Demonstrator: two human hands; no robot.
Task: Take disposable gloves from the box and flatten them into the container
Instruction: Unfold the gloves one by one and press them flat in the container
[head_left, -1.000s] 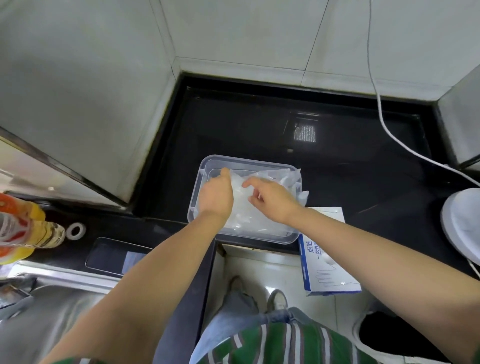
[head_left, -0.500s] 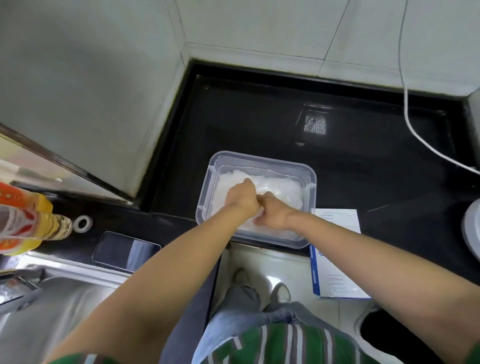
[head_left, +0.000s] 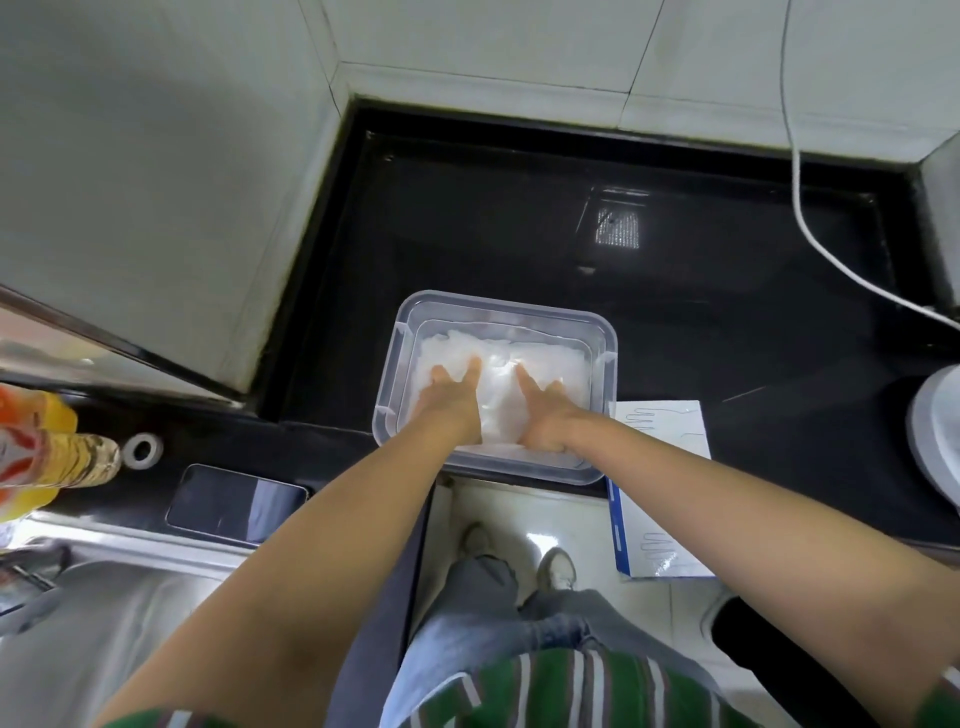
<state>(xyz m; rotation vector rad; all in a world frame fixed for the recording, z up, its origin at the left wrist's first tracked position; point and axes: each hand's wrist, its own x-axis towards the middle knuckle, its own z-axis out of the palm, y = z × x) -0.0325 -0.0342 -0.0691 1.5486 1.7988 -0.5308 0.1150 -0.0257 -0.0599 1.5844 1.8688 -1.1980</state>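
A clear plastic container (head_left: 605, 332) stands on the black counter near its front edge. Inside lies a layer of translucent white disposable gloves (head_left: 550, 364). My left hand (head_left: 451, 399) presses flat on the left half of the gloves, fingers spread and straight. My right hand (head_left: 545, 410) presses flat on the right half, fingers likewise straight. The two hands lie a small gap apart. The white and blue glove box (head_left: 660, 431) lies to the right of the container, partly under my right forearm and overhanging the counter edge.
A phone (head_left: 234, 501) lies on the counter at the left, by a small roll of tape (head_left: 143, 449) and a yellow bottle (head_left: 47, 457). A steel sink (head_left: 104, 597) is at lower left. A white cable (head_left: 810, 228) runs at right, near a white round appliance (head_left: 935, 436).
The loose gloves held up a second ago now lie down in the container. My hands went from curled together at its middle to spread flat and apart.
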